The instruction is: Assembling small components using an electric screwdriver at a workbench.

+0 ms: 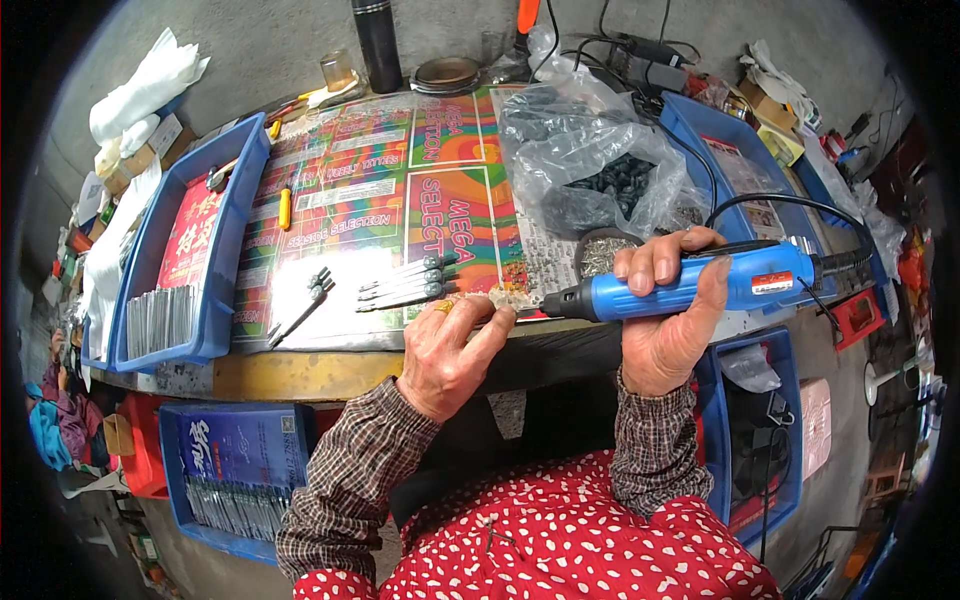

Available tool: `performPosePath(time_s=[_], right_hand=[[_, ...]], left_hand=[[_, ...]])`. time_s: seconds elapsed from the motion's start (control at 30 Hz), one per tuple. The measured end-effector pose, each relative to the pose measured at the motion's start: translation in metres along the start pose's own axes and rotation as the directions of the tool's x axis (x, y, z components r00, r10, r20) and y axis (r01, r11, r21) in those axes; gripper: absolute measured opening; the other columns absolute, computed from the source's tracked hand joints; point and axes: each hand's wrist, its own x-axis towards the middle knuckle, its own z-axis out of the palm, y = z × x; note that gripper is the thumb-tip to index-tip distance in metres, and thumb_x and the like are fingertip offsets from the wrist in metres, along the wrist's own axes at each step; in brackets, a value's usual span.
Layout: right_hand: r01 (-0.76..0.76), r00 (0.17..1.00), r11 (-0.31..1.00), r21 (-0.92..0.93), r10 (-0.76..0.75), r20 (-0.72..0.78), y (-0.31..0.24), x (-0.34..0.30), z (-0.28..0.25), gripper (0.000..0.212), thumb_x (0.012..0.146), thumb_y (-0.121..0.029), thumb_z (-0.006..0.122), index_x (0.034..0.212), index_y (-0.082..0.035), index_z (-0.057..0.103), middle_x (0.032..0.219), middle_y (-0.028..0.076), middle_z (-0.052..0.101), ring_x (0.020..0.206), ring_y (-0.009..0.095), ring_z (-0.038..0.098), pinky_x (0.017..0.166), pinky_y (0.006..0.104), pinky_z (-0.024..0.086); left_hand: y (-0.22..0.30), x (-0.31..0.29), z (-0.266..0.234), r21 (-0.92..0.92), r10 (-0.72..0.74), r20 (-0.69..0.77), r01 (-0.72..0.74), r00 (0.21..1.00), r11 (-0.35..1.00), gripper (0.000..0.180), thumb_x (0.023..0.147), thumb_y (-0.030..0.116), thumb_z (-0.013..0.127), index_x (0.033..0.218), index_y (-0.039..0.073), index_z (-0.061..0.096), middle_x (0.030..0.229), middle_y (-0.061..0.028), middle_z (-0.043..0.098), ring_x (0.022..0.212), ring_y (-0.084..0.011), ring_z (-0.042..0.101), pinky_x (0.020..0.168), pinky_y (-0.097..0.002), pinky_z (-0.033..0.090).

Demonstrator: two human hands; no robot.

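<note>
My right hand point(668, 315) is wrapped round a blue electric screwdriver point(725, 280), which lies level with its black nose toward the left. At that nose, the fingers of my left hand point(450, 355) are pinched together. What they hold is hidden. Just beyond my left hand lies a small bunch of slim silver rods with dark ends point(408, 284). Farther left is a smaller group of similar rods point(303, 308). Past the screwdriver sit a round dish of small screws point(603, 254) and a clear plastic bag point(545, 135) with black small parts point(622, 182).
A blue tray point(232, 205) with stacked silver strips stands at the table's left; another blue tray point(690, 118) is at the right. A yellow-handled tool point(285, 209) lies on the printed sheet. Lower blue bins point(235, 545) flank my lap. The screwdriver's black cable point(850, 212) loops right.
</note>
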Motion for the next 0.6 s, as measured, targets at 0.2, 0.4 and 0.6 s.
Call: performPosePath(time_s=[0.2, 0.4, 0.6], right_hand=[[-0.002, 1.0, 1.0, -0.003, 0.002, 0.0, 0.0007, -0.001, -0.0004, 0.037, 0.077, -0.038, 0.066, 0.095, -0.012, 0.048, 0.066, 0.002, 0.047, 0.058, 0.016, 0.05, 0.064, 0.0357, 0.04], [0.02, 0.999, 1.0, 0.002, -0.02, 0.034, 0.0013, -0.0023, 0.002, 0.032, 0.084, -0.04, 0.056, 0.094, -0.01, 0.047, 0.066, 0.0, 0.044, 0.058, 0.013, 0.045, 0.063, 0.0315, 0.037], [0.008, 1.0, 1.0, 0.006, -0.008, 0.012, 0.0013, -0.0023, 0.0037, 0.032, 0.084, -0.04, 0.056, 0.094, -0.011, 0.047, 0.067, 0.0, 0.044, 0.059, 0.013, 0.045, 0.063, 0.0312, 0.037]], left_hand=[[-0.0003, -0.0017, 0.0004, -0.037, 0.008, -0.012, -0.008, 1.0, 0.999, 0.023, 0.06, 0.002, 0.061, 0.083, 0.003, 0.059, 0.076, -0.0061, 0.054, 0.062, -0.0197, 0.055, 0.055, -0.0299, 0.044], [0.0019, 0.0013, -0.0016, -0.087, -0.039, -0.033, 0.036, 0.999, 0.996, 0.021, 0.063, 0.0, 0.069, 0.082, 0.003, 0.06, 0.074, -0.0069, 0.057, 0.065, -0.0207, 0.058, 0.053, -0.0302, 0.045], [-0.0007, -0.0005, 0.0006, -0.054, 0.006, -0.03, -0.007, 1.0, 0.999, 0.028, 0.063, 0.0, 0.07, 0.089, 0.001, 0.06, 0.074, -0.0073, 0.056, 0.065, -0.0214, 0.057, 0.053, -0.0309, 0.045]])
